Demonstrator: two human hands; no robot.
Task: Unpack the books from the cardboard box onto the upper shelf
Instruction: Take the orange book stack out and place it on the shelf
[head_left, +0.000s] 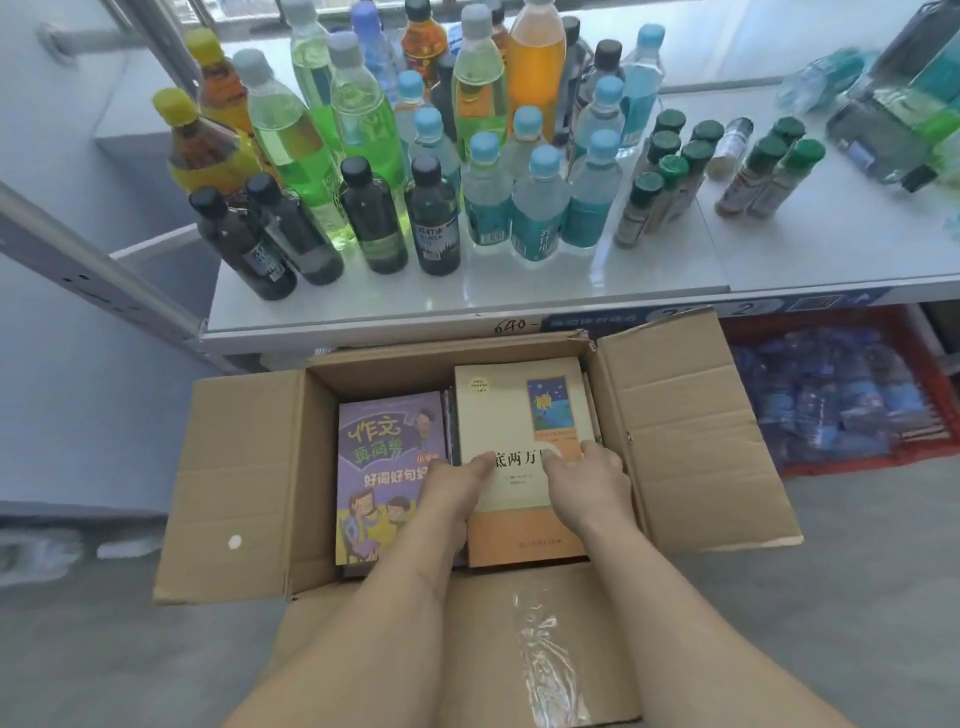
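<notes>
An open cardboard box (249, 467) sits on the floor below the white shelf (779, 249). Inside it lie a purple book (384, 447) on the left and a cream-and-orange book (514, 410) on the right, on top of other books. My left hand (457, 483) holds the cream book's left edge, thumb on the cover. My right hand (587, 473) grips its right side, thumb lying on the cover and fingers going over the edge. The fingers under the book are hidden.
Many drink bottles (363, 156) crowd the left and middle of the shelf, with small green-capped bottles (670, 171) to the right. Bare shelf surface (831, 244) lies at the front right. A red crate (841, 395) of blue packets stands beside the box.
</notes>
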